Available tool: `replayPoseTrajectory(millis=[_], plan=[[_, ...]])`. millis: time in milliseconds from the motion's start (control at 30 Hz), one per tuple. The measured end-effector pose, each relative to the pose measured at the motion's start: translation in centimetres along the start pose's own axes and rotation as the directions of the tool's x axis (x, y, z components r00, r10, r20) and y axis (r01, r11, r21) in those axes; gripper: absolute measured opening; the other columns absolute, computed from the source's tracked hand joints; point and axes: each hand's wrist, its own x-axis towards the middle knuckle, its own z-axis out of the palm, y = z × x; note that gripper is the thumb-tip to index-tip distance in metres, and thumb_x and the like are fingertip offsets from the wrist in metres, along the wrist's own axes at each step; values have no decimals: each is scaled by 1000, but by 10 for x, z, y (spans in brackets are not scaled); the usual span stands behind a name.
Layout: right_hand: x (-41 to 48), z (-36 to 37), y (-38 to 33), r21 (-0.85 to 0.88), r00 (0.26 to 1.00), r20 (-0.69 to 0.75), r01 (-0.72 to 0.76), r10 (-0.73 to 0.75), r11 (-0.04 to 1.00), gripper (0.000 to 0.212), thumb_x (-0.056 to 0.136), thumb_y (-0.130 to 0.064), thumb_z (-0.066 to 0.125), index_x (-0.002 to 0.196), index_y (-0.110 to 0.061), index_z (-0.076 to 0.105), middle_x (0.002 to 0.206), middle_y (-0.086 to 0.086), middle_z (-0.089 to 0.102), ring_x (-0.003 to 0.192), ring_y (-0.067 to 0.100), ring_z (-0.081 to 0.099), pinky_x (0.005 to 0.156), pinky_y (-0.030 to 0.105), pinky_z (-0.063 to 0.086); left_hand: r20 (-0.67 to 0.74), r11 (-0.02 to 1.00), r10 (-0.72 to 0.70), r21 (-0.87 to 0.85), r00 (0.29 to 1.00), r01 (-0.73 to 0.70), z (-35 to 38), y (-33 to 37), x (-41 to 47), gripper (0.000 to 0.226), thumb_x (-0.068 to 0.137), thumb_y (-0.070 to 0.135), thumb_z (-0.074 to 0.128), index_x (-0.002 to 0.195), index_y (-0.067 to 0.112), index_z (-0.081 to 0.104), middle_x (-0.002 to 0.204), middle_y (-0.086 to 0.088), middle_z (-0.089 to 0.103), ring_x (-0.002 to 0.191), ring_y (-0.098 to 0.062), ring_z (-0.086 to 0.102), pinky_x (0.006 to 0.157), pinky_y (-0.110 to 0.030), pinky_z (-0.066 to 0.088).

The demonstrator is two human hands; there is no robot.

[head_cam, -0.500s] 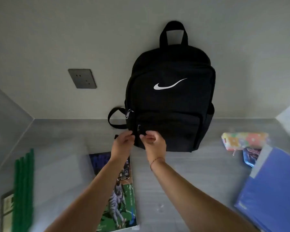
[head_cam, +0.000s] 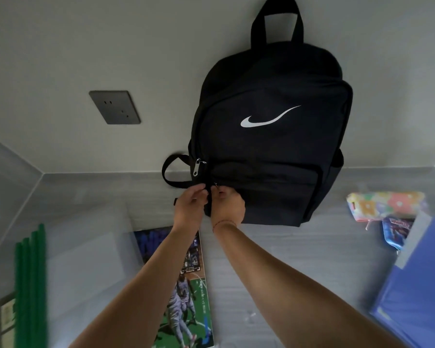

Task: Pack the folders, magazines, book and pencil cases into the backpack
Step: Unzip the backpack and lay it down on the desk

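Far left, green-spined folders (head_cam: 30,285); then glossy basketball magazine (head_cam: 186,297) lying flat. Centre, left hand (head_cam: 190,209) pinching black fabric backpack (head_cam: 269,146) at lower-left edge, right hand (head_cam: 227,207) pinching front-pocket zip (head_cam: 217,185); backpack upright against wall (head_cam: 86,46). Rightward, floral pencil case (head_cam: 387,204), blue plastic folder (head_cam: 417,297).

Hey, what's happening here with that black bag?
A person is working at a black backpack that stands upright against the wall. Both hands are at its lower front pocket: the left hand pinches the fabric beside the zipper, and the right hand pinches at the zipper itself. A magazine, a blue folder, a flowered pencil case and a blue pencil case lie on the table, not yet packed.
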Motion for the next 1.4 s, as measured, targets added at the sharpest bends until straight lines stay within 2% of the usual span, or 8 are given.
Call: replayPoseTrajectory(millis=[234, 400, 534, 667, 801, 1168, 1268, 1401], plan=[[-11, -25, 23, 38, 969, -19, 245, -245, 969, 19, 92, -26, 54, 83, -17, 68, 83, -1, 68, 74, 12, 61, 63, 25, 51, -21, 998, -55, 12, 998, 56, 27, 13, 14, 56, 73, 50, 70, 113, 13, 59, 102, -6, 67, 97, -21, 65, 91, -40, 54], [-3, -41, 32, -10, 951, -75, 300, -299, 954, 18, 90, -28, 57, 82, -16, 69, 80, -2, 68, 70, 10, 60, 60, 24, 47, -94, 979, -132, -167, 987, 115, 47, 18, 13, 30, 82, 23, 71, 106, 8, 61, 79, -2, 65, 77, -18, 65, 80, -33, 56], [-2, -57, 38, -78, 884, -194, 419, -426, 905, 19, 88, -28, 62, 77, -13, 65, 72, 0, 65, 62, 13, 57, 56, 27, 46, -113, 952, -176, -272, 978, 140, 52, 17, 3, 17, 84, 18, 70, 97, 10, 62, 73, 1, 61, 63, -9, 56, 66, -18, 51], [10, -88, 57, -61, 876, -335, 349, -348, 935, 22, 89, -28, 60, 75, -10, 64, 72, 4, 64, 64, 21, 58, 57, 34, 49, -138, 935, -210, -316, 968, 157, 42, 16, 3, 28, 83, 22, 71, 106, 8, 64, 75, 4, 60, 62, -7, 53, 66, -18, 50], [33, -137, 89, -53, 856, -455, 250, -246, 967, 21, 88, -26, 62, 79, -7, 66, 78, 10, 67, 71, 29, 61, 62, 26, 39, -176, 950, -197, -276, 964, 144, 25, 16, 10, 34, 83, 26, 71, 111, 7, 64, 78, 6, 61, 65, -5, 54, 65, -17, 48], [56, -182, 102, -106, 847, -445, 270, -289, 957, 20, 86, -26, 61, 77, -8, 64, 73, 9, 66, 65, 32, 58, 66, 43, 50, -187, 986, -91, -155, 978, 62, 25, 14, 2, 37, 83, 29, 70, 112, 8, 61, 79, 5, 61, 67, -7, 57, 67, -18, 50], [47, -180, 96, -54, 879, -401, 259, -258, 964, 16, 83, -27, 65, 84, -11, 66, 80, 6, 66, 74, 28, 61, 74, 45, 51, -144, 993, -58, -115, 988, 41, 17, 12, -1, 39, 82, 27, 71, 112, 5, 60, 80, 2, 62, 71, -9, 59, 67, -19, 49], [26, -169, 79, -198, 815, -440, 323, -378, 926, 35, 75, -30, 75, 104, -13, 64, 103, 7, 62, 98, 24, 53, 86, 45, 46, -120, 997, 16, -79, 993, -26, -3, 19, -9, 35, 84, 29, 69, 113, 12, 59, 95, 0, 65, 86, -13, 63, 72, -20, 48]])
